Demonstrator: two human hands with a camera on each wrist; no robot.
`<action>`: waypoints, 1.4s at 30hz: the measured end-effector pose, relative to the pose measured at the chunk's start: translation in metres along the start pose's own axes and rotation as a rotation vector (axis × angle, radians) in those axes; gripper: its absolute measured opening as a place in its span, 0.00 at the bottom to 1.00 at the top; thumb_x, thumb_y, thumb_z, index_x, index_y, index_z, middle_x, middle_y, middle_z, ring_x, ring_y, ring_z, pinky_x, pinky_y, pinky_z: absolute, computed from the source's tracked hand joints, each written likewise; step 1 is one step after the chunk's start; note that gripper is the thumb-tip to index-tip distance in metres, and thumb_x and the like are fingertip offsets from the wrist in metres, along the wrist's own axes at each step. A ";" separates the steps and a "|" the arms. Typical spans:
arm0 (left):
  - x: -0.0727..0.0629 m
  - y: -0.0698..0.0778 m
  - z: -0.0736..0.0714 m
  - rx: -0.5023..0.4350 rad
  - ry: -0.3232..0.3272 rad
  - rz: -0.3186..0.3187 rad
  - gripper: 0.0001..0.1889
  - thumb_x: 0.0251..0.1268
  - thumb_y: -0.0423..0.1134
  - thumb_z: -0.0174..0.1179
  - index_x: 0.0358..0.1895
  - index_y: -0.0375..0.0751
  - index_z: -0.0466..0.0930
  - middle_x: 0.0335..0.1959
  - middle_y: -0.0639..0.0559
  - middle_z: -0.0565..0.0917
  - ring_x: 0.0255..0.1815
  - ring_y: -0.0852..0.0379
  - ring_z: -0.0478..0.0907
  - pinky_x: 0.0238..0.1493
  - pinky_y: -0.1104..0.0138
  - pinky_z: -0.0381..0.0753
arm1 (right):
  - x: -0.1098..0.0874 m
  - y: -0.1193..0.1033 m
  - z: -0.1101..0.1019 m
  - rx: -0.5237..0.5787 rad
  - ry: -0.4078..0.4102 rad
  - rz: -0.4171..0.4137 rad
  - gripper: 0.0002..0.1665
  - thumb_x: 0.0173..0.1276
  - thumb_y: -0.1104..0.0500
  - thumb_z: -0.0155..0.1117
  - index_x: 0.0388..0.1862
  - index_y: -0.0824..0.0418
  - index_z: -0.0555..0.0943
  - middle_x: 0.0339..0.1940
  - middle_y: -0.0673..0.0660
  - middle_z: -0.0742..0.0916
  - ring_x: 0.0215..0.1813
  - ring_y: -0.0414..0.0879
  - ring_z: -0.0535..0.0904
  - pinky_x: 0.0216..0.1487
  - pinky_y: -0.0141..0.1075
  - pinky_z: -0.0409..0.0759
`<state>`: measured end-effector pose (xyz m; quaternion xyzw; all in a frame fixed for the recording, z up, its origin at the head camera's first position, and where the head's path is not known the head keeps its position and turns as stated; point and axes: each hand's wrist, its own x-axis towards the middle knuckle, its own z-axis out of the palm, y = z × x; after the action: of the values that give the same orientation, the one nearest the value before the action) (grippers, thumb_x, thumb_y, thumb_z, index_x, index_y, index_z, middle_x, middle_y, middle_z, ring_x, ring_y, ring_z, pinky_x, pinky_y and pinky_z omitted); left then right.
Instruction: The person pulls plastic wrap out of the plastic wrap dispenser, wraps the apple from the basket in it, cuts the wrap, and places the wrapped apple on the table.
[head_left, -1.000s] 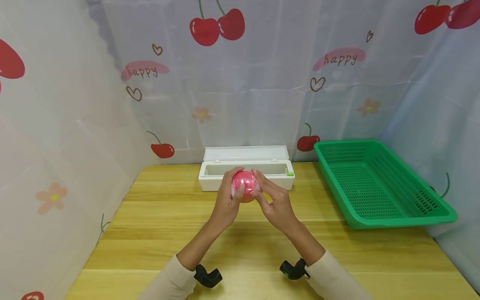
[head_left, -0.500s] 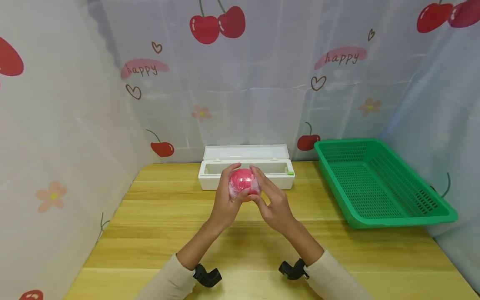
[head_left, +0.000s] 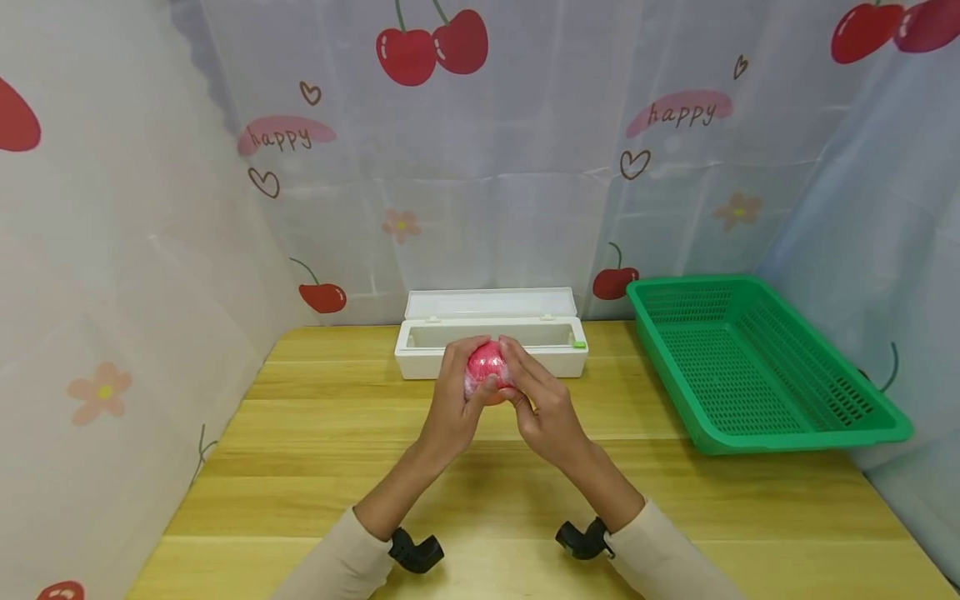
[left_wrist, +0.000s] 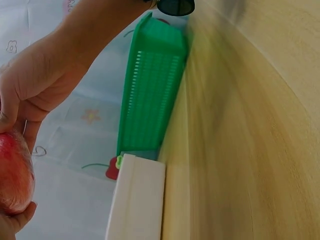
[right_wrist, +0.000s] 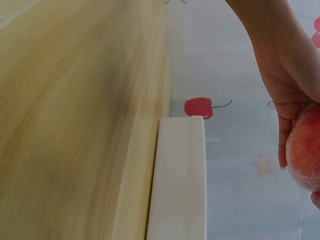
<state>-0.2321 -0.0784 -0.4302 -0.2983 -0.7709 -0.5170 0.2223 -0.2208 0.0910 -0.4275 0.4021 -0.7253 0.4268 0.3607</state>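
Note:
Between both hands is a round, red-pink fruit [head_left: 487, 364] that looks like an apple, covered in clear plastic film. My left hand [head_left: 452, 406] grips its left side, thumb over the near face. On its right side my right hand [head_left: 551, 410] holds it with fingers over the top and thumb near the bottom. The left wrist view shows the wrapped fruit [left_wrist: 14, 172] at the left edge, raised off the table. In the right wrist view the fruit [right_wrist: 306, 150] is cut off by the right edge. Behind the hands stands a white box [head_left: 420, 363] with its lid raised.
A green plastic basket [head_left: 757, 444] with slotted walls stands at the right of the wooden table [head_left: 322, 467]. The white box has a small green slider [head_left: 579, 344] at its right end. A cherry-printed curtain [head_left: 510, 225] encloses the back and sides.
The fruit has been turned a little within the hands. Fingers of both hands have shifted over it, and the left thumb lies lower than a second ago. Box and basket stay put.

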 end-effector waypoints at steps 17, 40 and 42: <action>0.008 0.007 -0.009 -0.322 0.004 -0.118 0.26 0.79 0.50 0.52 0.75 0.52 0.60 0.69 0.49 0.71 0.64 0.48 0.74 0.55 0.59 0.85 | 0.005 -0.001 0.001 -0.003 0.041 0.004 0.42 0.70 0.46 0.67 0.72 0.72 0.70 0.70 0.66 0.77 0.71 0.58 0.74 0.65 0.39 0.75; 0.000 0.006 -0.003 0.106 -0.046 0.058 0.24 0.85 0.40 0.39 0.79 0.53 0.57 0.67 0.44 0.68 0.57 0.53 0.72 0.50 0.62 0.84 | -0.002 0.001 0.003 0.064 0.064 -0.007 0.30 0.75 0.54 0.63 0.68 0.72 0.75 0.67 0.73 0.78 0.68 0.61 0.76 0.62 0.37 0.77; 0.001 0.006 -0.004 0.103 -0.062 0.052 0.25 0.85 0.44 0.38 0.80 0.55 0.56 0.67 0.45 0.68 0.57 0.53 0.72 0.49 0.63 0.85 | -0.002 0.002 0.002 0.059 0.057 0.009 0.30 0.75 0.54 0.63 0.68 0.72 0.75 0.67 0.72 0.78 0.68 0.61 0.76 0.62 0.37 0.77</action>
<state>-0.2285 -0.0801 -0.4240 -0.3223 -0.7950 -0.4613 0.2265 -0.2219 0.0903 -0.4310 0.3969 -0.7038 0.4608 0.3672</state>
